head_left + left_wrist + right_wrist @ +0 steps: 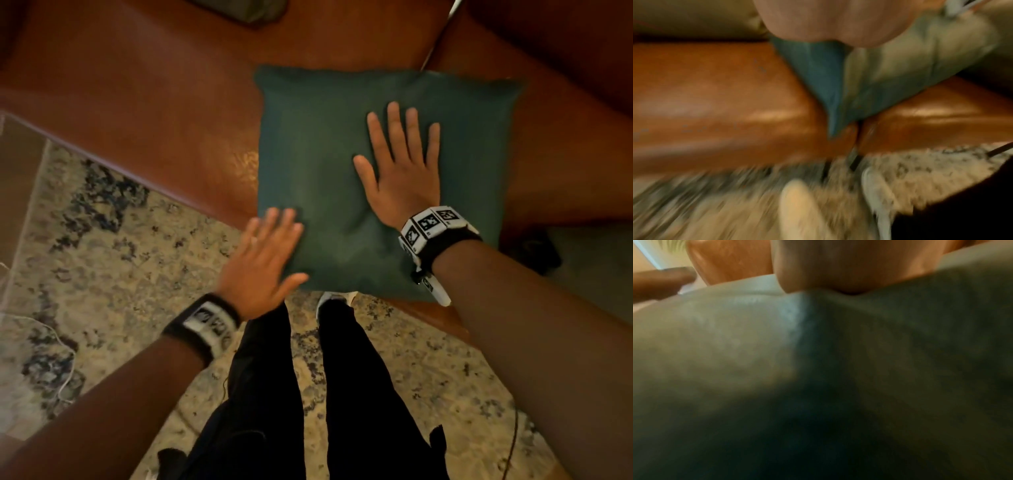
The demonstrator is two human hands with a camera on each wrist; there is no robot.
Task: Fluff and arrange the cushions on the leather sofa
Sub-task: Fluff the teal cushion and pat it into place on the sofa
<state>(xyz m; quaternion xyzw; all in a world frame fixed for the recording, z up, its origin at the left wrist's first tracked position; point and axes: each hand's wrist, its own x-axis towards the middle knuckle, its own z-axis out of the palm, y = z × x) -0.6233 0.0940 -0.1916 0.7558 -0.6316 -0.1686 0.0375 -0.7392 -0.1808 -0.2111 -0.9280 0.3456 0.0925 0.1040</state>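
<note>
Pressing flat on the green cushion [342,164] with the right hand [400,174], fingers spread wide, likely pinning it. Patting its near-left corner with the left hand [263,260], fingers straight, likely plumping. Lying face-up across the seat seam of the leather sofa [154,113], roughly square, no clear long axis.

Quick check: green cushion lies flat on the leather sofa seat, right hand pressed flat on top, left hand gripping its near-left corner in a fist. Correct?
Not quite. The left hand is not a fist: in the head view its fingers are straight, at the green cushion's near-left edge. The rest holds: the cushion lies on the leather sofa, right hand flat on top.
</note>
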